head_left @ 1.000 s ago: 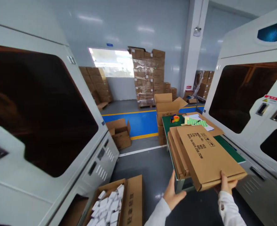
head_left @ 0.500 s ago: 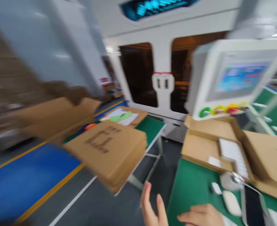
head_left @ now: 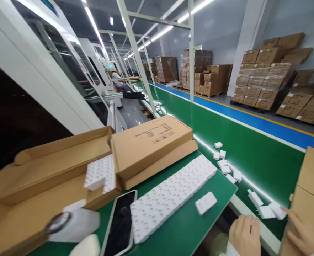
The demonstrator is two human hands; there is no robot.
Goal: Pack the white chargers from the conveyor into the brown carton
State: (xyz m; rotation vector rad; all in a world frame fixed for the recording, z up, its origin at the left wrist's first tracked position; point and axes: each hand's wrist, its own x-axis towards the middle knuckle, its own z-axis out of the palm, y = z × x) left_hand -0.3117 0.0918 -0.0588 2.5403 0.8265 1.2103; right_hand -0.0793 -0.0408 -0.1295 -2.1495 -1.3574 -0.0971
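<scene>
On the green conveyor belt lie several white plug adapters (head_left: pixel 267 212), some with prongs showing. My right hand (head_left: pixel 304 231) reaches in at the lower right, fingers stretched and apart, with a fingertip against the corner of one adapter. By the pale edge of the belt is my left hand (head_left: pixel 244 234), its fingers curled down together; whatever may be under them is hidden. A long block of white adapters (head_left: pixel 173 195) stands in tight rows on the green table (head_left: pixel 170 234). Beside it is a smaller white group (head_left: pixel 206 203).
An open cardboard box (head_left: pixel 58 181) at left holds white adapters, with a closed-looking carton (head_left: pixel 151 142) beside it. A phone (head_left: pixel 121 224) and a blurred white cylinder (head_left: pixel 74 224) lie nearby. Cardboard (head_left: pixel 310 199) borders the belt at right. A frame post (head_left: pixel 191 53) rises beyond.
The view has swung right, from the machine front and stacked cartons to the conveyor belt. My hands are now at the belt, the right one touching an adapter.
</scene>
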